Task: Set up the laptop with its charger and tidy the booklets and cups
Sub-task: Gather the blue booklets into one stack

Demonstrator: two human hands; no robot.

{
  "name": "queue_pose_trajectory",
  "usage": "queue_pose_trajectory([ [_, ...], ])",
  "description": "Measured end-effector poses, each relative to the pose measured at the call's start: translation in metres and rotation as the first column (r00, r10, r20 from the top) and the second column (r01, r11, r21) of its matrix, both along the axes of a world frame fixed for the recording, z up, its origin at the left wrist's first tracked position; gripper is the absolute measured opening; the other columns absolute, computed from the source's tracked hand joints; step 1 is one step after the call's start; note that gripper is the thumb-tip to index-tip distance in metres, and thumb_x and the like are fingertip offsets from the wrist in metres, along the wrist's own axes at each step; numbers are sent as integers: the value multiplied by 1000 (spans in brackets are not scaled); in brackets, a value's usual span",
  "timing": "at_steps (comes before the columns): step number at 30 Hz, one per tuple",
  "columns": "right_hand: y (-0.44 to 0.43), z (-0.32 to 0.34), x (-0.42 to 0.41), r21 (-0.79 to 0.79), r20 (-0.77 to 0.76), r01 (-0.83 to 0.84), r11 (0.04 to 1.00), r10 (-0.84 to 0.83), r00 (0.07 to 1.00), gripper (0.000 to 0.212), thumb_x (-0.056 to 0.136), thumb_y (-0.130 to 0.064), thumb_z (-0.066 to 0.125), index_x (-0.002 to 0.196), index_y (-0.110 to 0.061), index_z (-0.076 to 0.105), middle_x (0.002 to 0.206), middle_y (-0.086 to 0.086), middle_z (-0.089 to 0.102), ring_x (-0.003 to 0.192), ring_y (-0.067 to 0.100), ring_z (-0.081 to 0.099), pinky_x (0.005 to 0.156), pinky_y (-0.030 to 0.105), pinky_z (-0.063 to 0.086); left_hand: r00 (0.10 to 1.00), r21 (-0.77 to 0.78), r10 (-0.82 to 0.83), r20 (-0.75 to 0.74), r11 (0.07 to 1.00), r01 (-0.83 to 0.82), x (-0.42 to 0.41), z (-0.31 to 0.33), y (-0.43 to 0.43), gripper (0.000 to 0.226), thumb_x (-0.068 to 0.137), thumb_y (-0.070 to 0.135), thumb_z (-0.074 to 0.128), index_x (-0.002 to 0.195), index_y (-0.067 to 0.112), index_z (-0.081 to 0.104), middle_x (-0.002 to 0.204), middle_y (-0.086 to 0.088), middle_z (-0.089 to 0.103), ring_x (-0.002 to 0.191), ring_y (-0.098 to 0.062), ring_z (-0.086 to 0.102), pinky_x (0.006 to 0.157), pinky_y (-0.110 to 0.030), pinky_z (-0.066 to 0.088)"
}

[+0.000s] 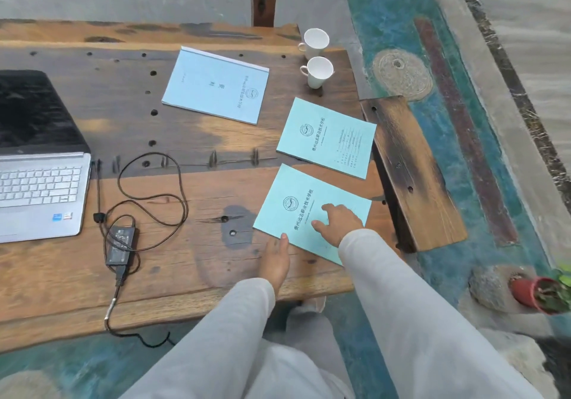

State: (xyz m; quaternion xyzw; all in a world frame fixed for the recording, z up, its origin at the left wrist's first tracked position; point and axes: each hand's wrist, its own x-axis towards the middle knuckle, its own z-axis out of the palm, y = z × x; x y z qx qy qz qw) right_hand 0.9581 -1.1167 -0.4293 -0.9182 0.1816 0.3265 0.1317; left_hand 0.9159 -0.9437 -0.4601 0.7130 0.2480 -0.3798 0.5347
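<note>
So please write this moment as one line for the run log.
right hand flat on nearest booklet | left hand at its near edge | laptop open | cups untouched

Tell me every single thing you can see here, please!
Laptop: one, silver with a dark screen, open at the table's left edge.
Charger brick: one, black, beside the laptop, its cable looped on the table.
Booklets: three, light blue; one far, one middle right, one nearest.
Cups: two, white, at the far right corner; one behind, one in front.
Table: one, brown wood with holes.
Bench: one, dark wood, right of the table.
Potted plant: one, red pot, on the floor at right.
Left hand: at the nearest booklet's near edge.
Right hand: flat on the nearest booklet.
</note>
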Motion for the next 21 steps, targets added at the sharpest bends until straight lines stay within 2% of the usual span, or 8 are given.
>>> queue_pose_trajectory([
  [3,-20,-6,23,36,-48,-39,999,40,998,60,96,-47,53,147,-18,43,141,13,52,133,32,46,105,41,38,940,-98,213,-267,964,-246,3,-3,-22,49,101,52,43,144,28,46,141,0,52,126,-26,53,97,-38,49],
  [6,-38,-14,44,44,-76,-94,995,97,992,59,95,-46,53,147,-19,42,143,12,52,134,30,46,103,38,39,862,-152,321,-391,902,-405,2,-5,-45,39,101,50,49,135,30,47,130,1,54,123,-24,54,96,-38,49],
  [9,-53,-21,65,91,-124,-142,986,153,980,62,94,-47,56,148,-22,41,147,9,49,134,29,47,104,37,40,799,-102,435,-415,851,-516,-4,-10,-69,28,102,46,50,121,27,48,106,2,58,104,-20,58,99,-40,48],
  [12,-62,-27,82,77,-120,-234,969,242,963,64,92,-51,57,148,-25,42,152,3,44,136,26,44,105,36,37,761,-74,496,-418,816,-573,-12,-9,-88,26,102,43,51,120,25,49,112,-3,59,106,-22,57,97,-39,47],
  [14,-67,-31,95,69,-100,-287,955,293,951,65,92,-51,58,149,-25,41,152,3,43,137,26,44,105,35,37,726,-52,557,-404,778,-626,-12,-12,-96,20,102,41,50,115,25,52,109,-3,57,100,-21,56,93,-39,47],
  [17,-70,-35,106,66,-73,-311,948,316,946,64,93,-45,59,149,-22,40,151,5,46,135,28,46,104,35,38,673,-31,617,-407,727,-686,-9,-12,-102,17,103,38,48,96,24,55,85,4,49,75,-15,48,79,-34,48],
  [18,-71,-37,109,63,-63,-325,944,329,942,63,93,-44,60,148,-21,40,150,6,47,135,29,47,105,35,38,649,-28,640,-412,703,-711,-8,-13,-104,18,104,37,47,94,24,55,82,5,48,72,-13,46,76,-33,47],
  [21,-75,-43,110,61,-87,-325,944,330,940,65,92,-42,62,148,-18,39,151,9,43,139,29,41,109,36,34,588,-45,688,-425,632,-773,-9,-14,-111,18,105,34,44,101,24,58,91,10,60,79,-11,56,74,-31,46],
])
